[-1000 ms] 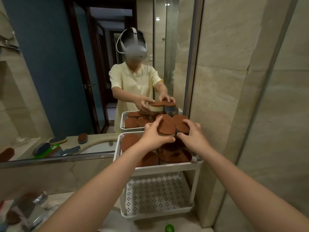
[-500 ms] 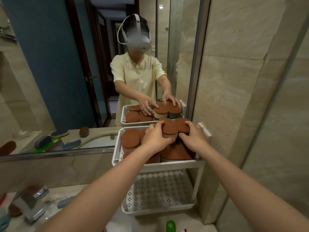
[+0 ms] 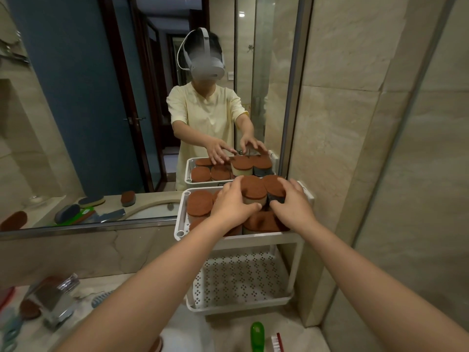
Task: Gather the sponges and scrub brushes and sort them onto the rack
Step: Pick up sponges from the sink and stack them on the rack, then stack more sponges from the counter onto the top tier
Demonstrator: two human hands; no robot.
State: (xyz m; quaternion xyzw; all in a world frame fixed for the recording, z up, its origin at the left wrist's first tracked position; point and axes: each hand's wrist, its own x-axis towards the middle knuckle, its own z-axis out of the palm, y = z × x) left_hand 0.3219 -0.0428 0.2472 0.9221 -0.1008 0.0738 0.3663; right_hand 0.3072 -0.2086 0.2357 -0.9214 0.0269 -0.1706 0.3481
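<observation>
Near edge, on the worktop [image 3: 299,339]: green-handled scrub brush [image 3: 257,335] and red-bristled brush [image 3: 275,342], side by side, not yet on the rack [image 3: 298,252]. To the left, chrome tap [image 3: 54,299]. Beyond, perforated lower shelf [image 3: 241,280] of the rack. Above it, upper tray [image 3: 181,219] packed with brown-topped sponges, apparently two layers deep and rising above the rim. Left hand [image 3: 234,201]: fingers curled round the left side of a cream-bodied sponge [image 3: 253,190] on the top layer, thumb pressed to its near face. Right hand [image 3: 291,205]: fingers cupped round the adjoining dark-bodied sponge [image 3: 275,186], thumb just beside the left thumb. Farthest, mirror [image 3: 76,123], with loose sponges [image 3: 128,198] reflected along the worktop. Probable step: seating of the top pair. Hazards: toppling of the top layer over the low rim on uneven release, for want of side support; tipping of the light rack under a sideways push, with the whole load carried high.
</observation>
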